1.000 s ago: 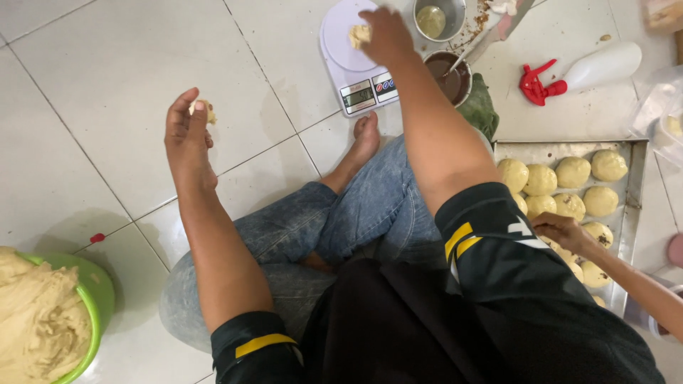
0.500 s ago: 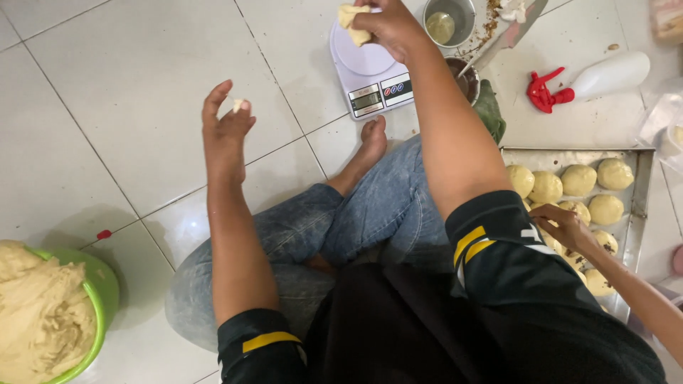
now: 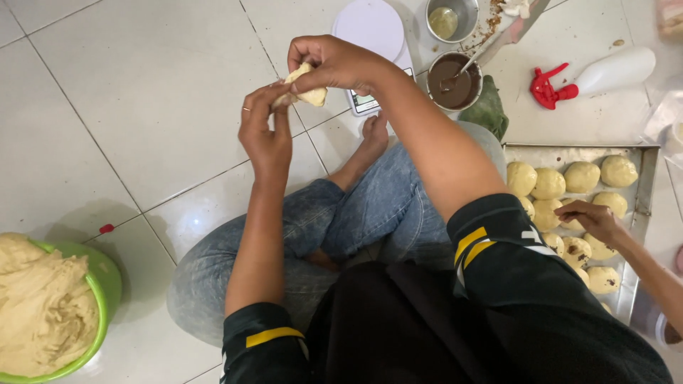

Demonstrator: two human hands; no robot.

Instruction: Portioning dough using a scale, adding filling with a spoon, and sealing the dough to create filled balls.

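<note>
Both hands pinch one small dough piece [image 3: 307, 91]. The left hand [image 3: 265, 135] and right hand [image 3: 334, 62] hold its ends with closed fingers. It looks soft, light and stretchy, so gentle pinching at the edges seems best.

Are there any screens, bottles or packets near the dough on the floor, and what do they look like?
Small grey display of the white round-topped kitchen scale: on the tiles beyond the hands, a little rectangle partly hidden by the right hand.
White plastic squeeze bottle: lying on its side at top right, with a red nozzle cap.
Clear plastic bag: crumpled at the right edge, mostly cut off.
No signs or readable labels show.
</note>
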